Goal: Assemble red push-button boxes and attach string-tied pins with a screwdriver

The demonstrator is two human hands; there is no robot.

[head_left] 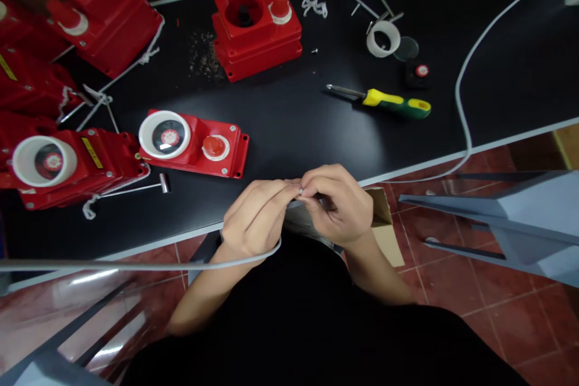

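Note:
My left hand (257, 214) is closed in front of my body, just over the table's near edge. A grey cable (181, 266) comes from the left, crosses over my left wrist and curls up into that hand's palm. My right hand (337, 202) meets it fingertip to fingertip, also closed in a pinch. A tiny pale, shiny bit (299, 191) shows between the fingertips; its kind is too small to make out. Nearest on the table is a red alarm box (190, 145) with a white-ringed round window and a red knob.
Several more red boxes (52, 163) with white strings and small T-bars crowd the left. Behind stands another red box (257, 30) with an open socket. A screwdriver (393, 102), a white ring (383, 39) and a second pale cable (459, 78) lie right. Chairs (520, 217) flank me.

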